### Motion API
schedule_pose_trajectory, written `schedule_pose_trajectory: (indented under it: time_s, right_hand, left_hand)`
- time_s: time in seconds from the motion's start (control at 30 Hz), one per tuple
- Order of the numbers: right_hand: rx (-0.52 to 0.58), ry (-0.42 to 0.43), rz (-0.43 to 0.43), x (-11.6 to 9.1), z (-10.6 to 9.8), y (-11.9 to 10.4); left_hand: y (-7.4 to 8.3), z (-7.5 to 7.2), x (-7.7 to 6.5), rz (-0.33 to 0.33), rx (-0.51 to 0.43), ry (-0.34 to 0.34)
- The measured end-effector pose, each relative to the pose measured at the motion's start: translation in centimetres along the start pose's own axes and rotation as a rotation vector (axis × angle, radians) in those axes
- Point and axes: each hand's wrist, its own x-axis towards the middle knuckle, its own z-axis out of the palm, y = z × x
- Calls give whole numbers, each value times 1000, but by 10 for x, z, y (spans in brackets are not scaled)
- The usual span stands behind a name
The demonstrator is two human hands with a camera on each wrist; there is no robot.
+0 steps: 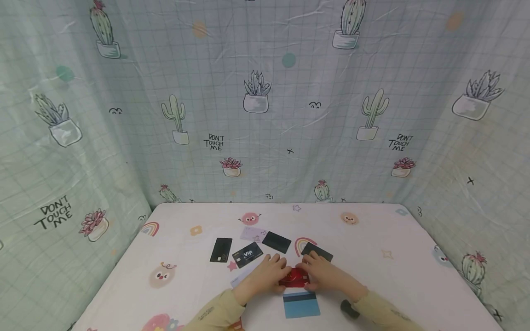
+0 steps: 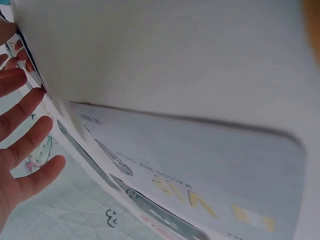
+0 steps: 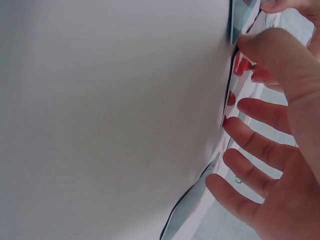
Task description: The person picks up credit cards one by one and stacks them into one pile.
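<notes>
A red card lies flat on the table between both hands. My left hand holds its left side, thumb at the near corner and fingertips at the far edge. On the other side my right hand grips it the same way, thumb on the near edge, fingertips on the far one. Just in front lies a blue card with a dark stripe. Beneath the left forearm a pale card with gold VIP lettering shows large in the left wrist view. Behind the right fingers is a black card, partly covered.
Beyond the left hand lie a black card, a dark Vip card, a lilac card and another black card. A dark rounded object is beside the right sleeve. Printed curtains hang round the table.
</notes>
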Motion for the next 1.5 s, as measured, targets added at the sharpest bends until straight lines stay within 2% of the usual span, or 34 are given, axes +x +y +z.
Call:
schedule_pose_trajectory:
  time_s: [0.27, 0.5, 0.9, 1.3, 1.5]
  right_hand:
    - [14, -32, -3, 7, -2, 0]
    - [20, -49, 8, 10, -5, -2]
    - [12, -45, 13, 12, -4, -2]
    - [-29, -51, 71, 9, -3, -6]
    - [-82, -36, 63, 6, -2, -7]
  left_hand:
    - [-1, 3, 4, 11, 7, -34]
    - [-1, -2, 8, 15, -16, -73]
    - [-1, -4, 12, -37, -89, -152]
    - [1, -4, 10, -62, -55, -130]
    - [1, -1, 8, -64, -24, -120]
